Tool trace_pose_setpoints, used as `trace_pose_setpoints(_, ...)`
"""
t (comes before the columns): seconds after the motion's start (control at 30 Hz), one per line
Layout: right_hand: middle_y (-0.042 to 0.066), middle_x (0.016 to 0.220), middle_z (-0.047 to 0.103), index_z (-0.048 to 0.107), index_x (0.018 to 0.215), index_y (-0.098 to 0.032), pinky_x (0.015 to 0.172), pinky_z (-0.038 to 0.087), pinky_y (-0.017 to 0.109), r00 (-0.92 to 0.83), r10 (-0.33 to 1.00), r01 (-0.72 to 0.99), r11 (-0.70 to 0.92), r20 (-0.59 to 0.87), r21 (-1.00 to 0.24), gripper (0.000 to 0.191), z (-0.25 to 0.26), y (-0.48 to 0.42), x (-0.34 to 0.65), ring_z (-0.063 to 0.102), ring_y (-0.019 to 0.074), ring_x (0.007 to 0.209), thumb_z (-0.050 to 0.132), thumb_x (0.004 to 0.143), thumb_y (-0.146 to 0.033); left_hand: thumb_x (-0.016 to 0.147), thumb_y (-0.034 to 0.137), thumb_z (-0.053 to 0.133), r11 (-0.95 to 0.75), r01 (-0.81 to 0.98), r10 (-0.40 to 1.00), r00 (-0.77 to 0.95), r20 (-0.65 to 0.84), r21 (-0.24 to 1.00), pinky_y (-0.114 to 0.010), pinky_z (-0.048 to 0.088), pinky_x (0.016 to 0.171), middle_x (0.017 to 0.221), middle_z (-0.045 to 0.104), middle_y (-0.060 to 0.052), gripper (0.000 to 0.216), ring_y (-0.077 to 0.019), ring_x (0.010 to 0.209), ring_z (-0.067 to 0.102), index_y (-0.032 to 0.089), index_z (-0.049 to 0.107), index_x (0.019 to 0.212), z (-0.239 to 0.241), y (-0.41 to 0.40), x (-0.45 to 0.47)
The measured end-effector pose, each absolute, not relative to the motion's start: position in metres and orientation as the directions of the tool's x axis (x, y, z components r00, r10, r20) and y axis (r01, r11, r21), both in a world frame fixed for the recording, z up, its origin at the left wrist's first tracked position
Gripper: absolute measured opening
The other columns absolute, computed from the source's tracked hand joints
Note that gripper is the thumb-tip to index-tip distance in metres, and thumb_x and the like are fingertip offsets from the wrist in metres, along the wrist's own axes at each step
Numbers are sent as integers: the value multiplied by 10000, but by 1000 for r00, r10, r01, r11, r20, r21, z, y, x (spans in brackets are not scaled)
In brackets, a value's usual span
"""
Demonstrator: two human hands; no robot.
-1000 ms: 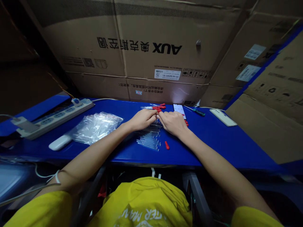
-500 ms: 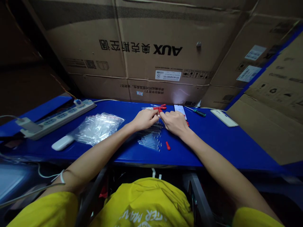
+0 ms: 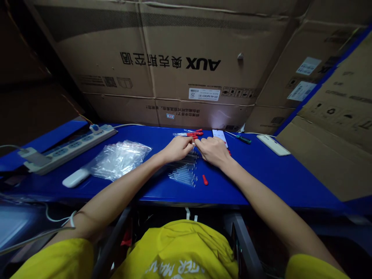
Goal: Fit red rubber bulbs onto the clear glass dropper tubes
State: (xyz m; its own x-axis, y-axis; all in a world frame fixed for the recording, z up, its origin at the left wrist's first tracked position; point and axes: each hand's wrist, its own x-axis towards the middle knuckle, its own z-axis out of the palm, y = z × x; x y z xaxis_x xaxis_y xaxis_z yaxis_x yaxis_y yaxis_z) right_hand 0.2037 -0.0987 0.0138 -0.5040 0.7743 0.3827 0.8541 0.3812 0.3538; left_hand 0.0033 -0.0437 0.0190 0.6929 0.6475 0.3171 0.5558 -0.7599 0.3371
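The thin tubes (image 3: 183, 178) look like clear glass or plastic, smooth and glinting, on a blue tabletop (image 3: 261, 178) with a slight sheen. Left of the tubes, crinkled transparent plastic bags (image 3: 119, 157) shine in patches, and the power strip (image 3: 76, 145) is smooth plastic; right of the tubes, the red bulb (image 3: 205, 179) looks like smooth rubber. Beyond the tubes stands creased, matt brown cardboard (image 3: 180, 42), and on their near side is the matt, wrinkled cloth of a yellow shirt (image 3: 180, 240).
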Motion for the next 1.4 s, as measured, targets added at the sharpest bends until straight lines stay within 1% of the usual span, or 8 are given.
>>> trace_pose_setpoints(0.27, 101, 912, 749, 733, 1199, -184, 716, 216, 374, -520, 752, 847, 393, 406, 357, 390, 11, -96, 206, 557, 216, 808, 356, 1128, -257, 1003, 217, 449, -737, 581, 675, 656, 339, 344, -330, 486, 786, 908, 757, -107, 262, -232, 817, 677, 168, 674, 878, 19, -49, 4)
trace_pose_setpoints(0.4, 96, 979, 747, 734, 1238, -211, 725, 225, 375, -517, 743, 848, 379, 425, 370, 353, 17, -97, 211, 543, 223, 852, 404, 1112, -225, 1043, 243, 425, -764, 531, 644, 651, 400, 365, -330, 499, 828, 999, 763, -99, 268, -219, 869, 686, 168, 675, 982, 22, -52, 2)
trace_pose_setpoints(0.57, 82, 1000, 739, 739, 1205, -218, 734, 225, 377, -567, 700, 817, 412, 434, 404, 362, 14, -95, 211, 523, 219, 875, 384, 1134, -216, 1062, 276, 407, -749, 592, 662, 691, 290, 298, -348, 511, 843, 980, 752, -107, 307, -235, 884, 697, 167, 684, 985, 21, -48, -5)
trace_pose_setpoints(0.73, 80, 1014, 740, 734, 1212, -216, 728, 218, 374, -596, 680, 799, 448, 427, 401, 363, 8, -92, 210, 515, 215, 876, 379, 1137, -208, 1027, 218, 417, -751, 542, 644, 728, 236, 376, -338, 509, 883, 975, 757, -77, 289, -217, 904, 698, 179, 692, 951, 18, -41, -9)
trace_pose_setpoints(0.9, 90, 994, 744, 738, 1204, -203, 729, 223, 373, -573, 684, 817, 433, 452, 381, 378, 9, -93, 209, 537, 218, 881, 368, 1146, -253, 1048, 235, 413, -771, 493, 620, 725, 299, 404, -316, 495, 839, 946, 741, -68, 281, -197, 855, 664, 175, 660, 928, 18, -40, -8)
trace_pose_setpoints(1.07, 99, 888, 751, 748, 1071, -163, 720, 220, 367, -510, 715, 859, 389, 479, 333, 521, 9, -96, 200, 563, 203, 796, 301, 1173, -412, 1053, 259, 428, -778, 495, 620, 702, 350, 387, -330, 500, 843, 960, 737, -83, 251, -216, 876, 668, 173, 644, 956, 13, -41, -5)
trace_pose_setpoints(1.17, 79, 823, 747, 747, 1072, -171, 712, 214, 366, -499, 727, 865, 382, 472, 325, 533, 8, -95, 198, 570, 188, 738, 277, 1180, -398, 1037, 241, 433, -783, 512, 618, 708, 343, 355, -342, 503, 865, 973, 734, -98, 234, -237, 916, 676, 174, 643, 958, 11, -42, -3)
trace_pose_setpoints(1.4, 65, 847, 760, 754, 1124, -193, 706, 208, 361, -539, 703, 842, 429, 465, 327, 494, 10, -93, 209, 569, 177, 743, 293, 1179, -363, 1010, 200, 445, -784, 529, 620, 696, 362, 326, -346, 503, 861, 970, 737, -114, 211, -239, 904, 671, 163, 648, 968, 15, -48, 1)
